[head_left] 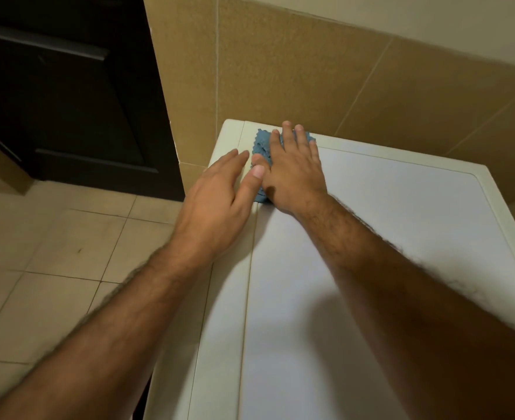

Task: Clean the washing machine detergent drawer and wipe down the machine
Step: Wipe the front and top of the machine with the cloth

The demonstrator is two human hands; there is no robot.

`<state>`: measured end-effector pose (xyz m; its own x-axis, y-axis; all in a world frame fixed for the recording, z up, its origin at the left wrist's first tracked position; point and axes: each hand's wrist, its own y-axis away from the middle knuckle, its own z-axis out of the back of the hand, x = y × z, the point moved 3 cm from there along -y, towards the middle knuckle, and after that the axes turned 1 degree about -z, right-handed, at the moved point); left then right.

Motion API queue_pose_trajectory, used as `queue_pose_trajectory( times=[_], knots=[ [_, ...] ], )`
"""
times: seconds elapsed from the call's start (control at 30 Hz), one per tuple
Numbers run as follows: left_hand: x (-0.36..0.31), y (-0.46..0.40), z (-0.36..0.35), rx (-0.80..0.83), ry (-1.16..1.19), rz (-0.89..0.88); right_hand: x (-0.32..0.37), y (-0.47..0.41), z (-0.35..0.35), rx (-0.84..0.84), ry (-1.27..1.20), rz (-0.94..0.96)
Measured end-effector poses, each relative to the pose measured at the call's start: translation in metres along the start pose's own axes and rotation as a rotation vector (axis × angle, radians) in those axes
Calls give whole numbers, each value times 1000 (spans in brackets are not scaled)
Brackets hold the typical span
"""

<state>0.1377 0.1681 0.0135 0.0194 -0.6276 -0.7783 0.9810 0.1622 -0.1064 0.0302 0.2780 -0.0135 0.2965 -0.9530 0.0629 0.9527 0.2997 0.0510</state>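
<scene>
The white top of the washing machine fills the lower right of the head view. A blue textured cloth lies at its far left corner. My right hand lies flat on the cloth, fingers spread, pressing it to the surface near the back edge. My left hand hovers over the machine's left rim, fingers together and extended, thumb touching the cloth's left side beside my right thumb. It holds nothing. The detergent drawer is out of view.
A tan tiled wall runs directly behind the machine. A dark cabinet with bar handles stands at the left. Beige floor tiles lie to the left of the machine.
</scene>
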Motion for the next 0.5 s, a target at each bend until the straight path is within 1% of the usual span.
queue_pose_trajectory(
  times=[0.37, 0.5],
  knots=[
    [6, 21, 4, -43, -3, 33, 16, 39, -2, -16, -22, 42],
    [10, 38, 7, -72, 18, 79, 22, 60, -4, -19, -29, 55]
  ],
)
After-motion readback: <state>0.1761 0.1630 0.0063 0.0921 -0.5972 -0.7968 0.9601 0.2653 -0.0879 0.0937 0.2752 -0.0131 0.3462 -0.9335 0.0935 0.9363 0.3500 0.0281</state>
